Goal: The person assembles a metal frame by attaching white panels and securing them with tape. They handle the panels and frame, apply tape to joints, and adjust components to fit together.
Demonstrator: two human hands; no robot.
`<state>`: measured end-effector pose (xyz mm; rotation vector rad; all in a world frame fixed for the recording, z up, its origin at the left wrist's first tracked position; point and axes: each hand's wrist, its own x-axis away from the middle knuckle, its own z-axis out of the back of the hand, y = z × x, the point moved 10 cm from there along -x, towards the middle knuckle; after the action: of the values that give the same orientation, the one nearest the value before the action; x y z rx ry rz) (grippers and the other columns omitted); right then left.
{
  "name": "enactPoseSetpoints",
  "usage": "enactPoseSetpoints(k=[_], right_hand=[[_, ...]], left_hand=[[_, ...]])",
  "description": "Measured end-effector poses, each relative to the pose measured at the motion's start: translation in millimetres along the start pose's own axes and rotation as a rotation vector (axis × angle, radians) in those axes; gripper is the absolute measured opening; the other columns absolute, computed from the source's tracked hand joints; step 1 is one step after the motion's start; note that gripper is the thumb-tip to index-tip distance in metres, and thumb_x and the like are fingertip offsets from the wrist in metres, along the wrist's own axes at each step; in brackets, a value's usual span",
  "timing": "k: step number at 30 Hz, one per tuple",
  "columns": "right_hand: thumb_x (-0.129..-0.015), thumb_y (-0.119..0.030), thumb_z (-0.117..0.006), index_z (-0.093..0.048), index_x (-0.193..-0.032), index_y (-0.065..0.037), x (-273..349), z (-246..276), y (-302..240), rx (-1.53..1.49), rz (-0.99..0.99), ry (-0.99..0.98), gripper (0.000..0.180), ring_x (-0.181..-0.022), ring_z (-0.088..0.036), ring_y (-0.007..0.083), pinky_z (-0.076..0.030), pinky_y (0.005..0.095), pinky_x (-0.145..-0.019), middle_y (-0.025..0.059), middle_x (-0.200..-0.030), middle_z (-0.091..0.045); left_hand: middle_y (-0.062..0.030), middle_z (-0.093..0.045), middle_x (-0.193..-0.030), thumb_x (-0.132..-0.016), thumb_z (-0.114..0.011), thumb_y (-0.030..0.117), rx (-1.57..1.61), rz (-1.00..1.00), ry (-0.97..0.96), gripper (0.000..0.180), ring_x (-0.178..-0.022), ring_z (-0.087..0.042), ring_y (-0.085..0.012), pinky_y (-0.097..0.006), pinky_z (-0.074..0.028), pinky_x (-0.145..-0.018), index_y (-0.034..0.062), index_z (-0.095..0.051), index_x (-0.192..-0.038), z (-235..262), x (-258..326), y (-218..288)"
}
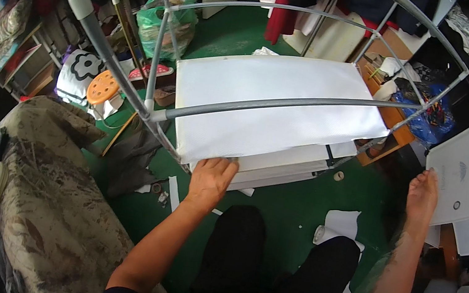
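Note:
In front of me a white sheet [281, 95] covers a shelf inside a grey metal tube frame [292, 103]. My left hand [213, 180] grips the near left edge of this sheet, with its fingers bent over the edge. Below the sheet, a lower white board [280, 170] shows along the near side, with a short black strap [330, 156] across it. Out to the right, my right hand [423, 195] is raised with its fingers drawn together; anything between them is too small to make out. Beside it stands a white panel cabinet [462, 174].
A camouflage cloth [53, 177] drapes over something bulky on the left. On the green floor lie a partly unrolled white roll [340, 225], a tape roll [339, 176] and paper scraps. An orange stool top [103, 87] and a green plastic bag [165, 24] stand behind the frame's left side.

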<state>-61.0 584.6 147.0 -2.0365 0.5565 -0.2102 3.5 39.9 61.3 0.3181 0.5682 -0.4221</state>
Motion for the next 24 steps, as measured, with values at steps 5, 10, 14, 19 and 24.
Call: enactPoseSetpoints(k=[5,10,14,19,24], right_hand=[[-0.098,-0.016,-0.067,-0.063,-0.107,-0.009,-1.6,-4.5,17.7,0.002,-0.023,-0.001,0.012,-0.076,-0.053,0.0109,-0.043,0.0260,-0.071,-0.0020,-0.086,-0.060],[-0.098,-0.013,-0.066,-0.064,-0.107,-0.009,-27.0,4.9,65.8,-0.021,-0.095,-0.004,0.011,-0.076,-0.057,0.0093,-0.043,0.0244,-0.067,-0.0015,-0.090,-0.063],[-0.098,-0.011,-0.065,-0.064,-0.108,-0.007,-52.0,28.8,106.3,-0.017,-0.137,0.065,0.011,-0.080,-0.062,0.0118,-0.048,0.0253,-0.069,-0.0002,-0.092,-0.067],[-0.096,-0.011,-0.068,-0.065,-0.107,-0.008,-66.0,22.0,119.6,0.040,-0.155,0.060,0.012,-0.078,-0.062,0.0105,-0.047,0.0226,-0.064,-0.0006,-0.091,-0.066],[-0.093,-0.007,-0.070,-0.065,-0.106,-0.009,-73.8,12.2,120.3,0.089,-0.123,0.095,0.014,-0.070,-0.062,0.0103,-0.044,0.0229,-0.056,-0.0015,-0.085,-0.066]], left_hand=[[-0.0113,-0.064,-0.106,-0.065,-0.085,0.012,0.340,0.065,0.055,0.045,-0.098,-0.062,-0.0338,-0.044,-0.051,-0.081,0.0057,-0.064,-0.105,45.0,-0.3,29.2],[-0.0154,-0.067,-0.111,-0.079,-0.084,0.031,1.269,-0.278,0.446,0.043,-0.099,-0.064,-0.0305,-0.040,-0.053,-0.077,0.0057,-0.063,-0.106,165.4,-11.5,131.2],[-0.0137,-0.068,-0.094,-0.080,-0.085,0.023,1.438,-0.160,0.710,0.033,-0.082,-0.059,-0.0256,-0.034,-0.046,-0.063,0.0068,-0.061,-0.097,188.5,-46.7,133.9],[-0.0113,-0.069,-0.098,-0.087,-0.078,0.021,1.460,-0.273,0.477,0.018,-0.084,-0.060,-0.0230,-0.035,-0.046,-0.067,0.0067,-0.067,-0.089,184.9,-57.8,119.8],[-0.0065,-0.049,-0.084,-0.102,-0.058,0.020,1.095,0.474,0.680,0.025,-0.068,-0.036,-0.0125,-0.028,-0.031,-0.059,0.0102,-0.042,-0.086,145.4,-10.2,56.2]])
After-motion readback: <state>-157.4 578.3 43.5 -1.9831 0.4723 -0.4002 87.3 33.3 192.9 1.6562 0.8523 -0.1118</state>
